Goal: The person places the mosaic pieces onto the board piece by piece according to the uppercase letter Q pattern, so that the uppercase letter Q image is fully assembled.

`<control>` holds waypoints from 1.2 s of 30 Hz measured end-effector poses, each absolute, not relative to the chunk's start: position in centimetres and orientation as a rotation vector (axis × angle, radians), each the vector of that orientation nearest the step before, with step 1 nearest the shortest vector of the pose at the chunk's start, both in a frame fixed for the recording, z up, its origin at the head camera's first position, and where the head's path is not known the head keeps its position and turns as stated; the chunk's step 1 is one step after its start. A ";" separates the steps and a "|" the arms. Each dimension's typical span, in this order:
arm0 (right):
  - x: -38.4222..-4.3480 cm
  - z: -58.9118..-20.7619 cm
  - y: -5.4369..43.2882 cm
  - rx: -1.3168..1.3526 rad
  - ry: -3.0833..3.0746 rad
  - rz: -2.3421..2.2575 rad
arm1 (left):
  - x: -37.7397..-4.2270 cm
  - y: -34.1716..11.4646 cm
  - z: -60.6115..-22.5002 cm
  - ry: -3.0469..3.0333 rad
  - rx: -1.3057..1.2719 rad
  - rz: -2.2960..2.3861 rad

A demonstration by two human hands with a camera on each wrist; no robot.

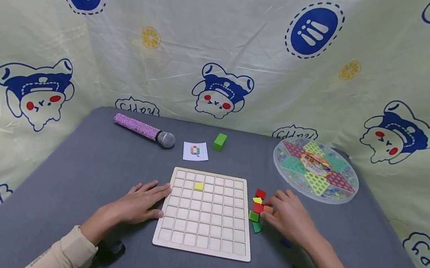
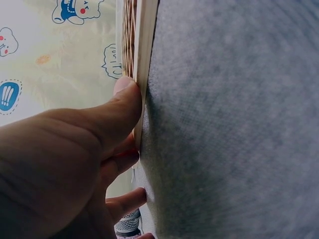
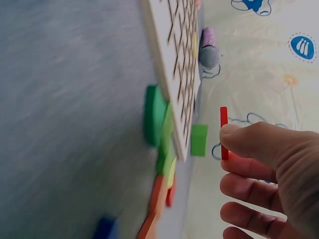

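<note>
A pale wooden grid board (image 1: 205,218) lies on the table, with one yellow tile (image 1: 199,186) in an upper square. My left hand (image 1: 139,204) rests at the board's left edge, fingers spread and touching its side. Between thumb and forefinger, my right hand (image 1: 291,217) pinches a thin red tile (image 3: 224,115), seen edge-on in the right wrist view. Under and beside that hand lie loose pieces: another red tile (image 1: 260,193), a yellow one (image 1: 257,200), orange ones (image 1: 268,210), a light green one (image 1: 254,216), a dark green one (image 1: 256,228) and a blue one (image 1: 286,242).
Behind the board are a small card (image 1: 195,151) with a coloured block pattern, a green block (image 1: 220,142) and a purple glittery microphone (image 1: 140,128). A round star-patterned game board (image 1: 316,170) stands at the back right. A printed curtain (image 1: 227,40) hangs behind the grey table (image 1: 113,166).
</note>
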State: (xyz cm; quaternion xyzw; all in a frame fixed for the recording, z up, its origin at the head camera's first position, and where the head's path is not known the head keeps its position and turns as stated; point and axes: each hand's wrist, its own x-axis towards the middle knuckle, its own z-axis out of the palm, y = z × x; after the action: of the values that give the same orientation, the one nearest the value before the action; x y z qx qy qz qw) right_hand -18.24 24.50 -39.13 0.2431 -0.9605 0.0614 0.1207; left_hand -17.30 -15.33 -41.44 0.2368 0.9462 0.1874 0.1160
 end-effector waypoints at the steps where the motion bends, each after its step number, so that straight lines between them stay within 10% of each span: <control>1: -18.5 -39.1 24.1 0.724 -2.790 0.183 | -17.3 -15.3 -41.5 2.770 0.693 0.550; 36: -25.5 -40.4 13.0 0.842 -3.003 0.241 | -17.1 -15.5 -41.6 2.785 0.732 0.578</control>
State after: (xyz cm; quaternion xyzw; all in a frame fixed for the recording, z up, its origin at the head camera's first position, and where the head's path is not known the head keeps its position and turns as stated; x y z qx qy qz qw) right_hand -25.45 12.99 -40.38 0.2692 -0.9600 0.0769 0.0067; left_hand -17.15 -15.52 -41.55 0.2480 0.9433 0.1957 0.1022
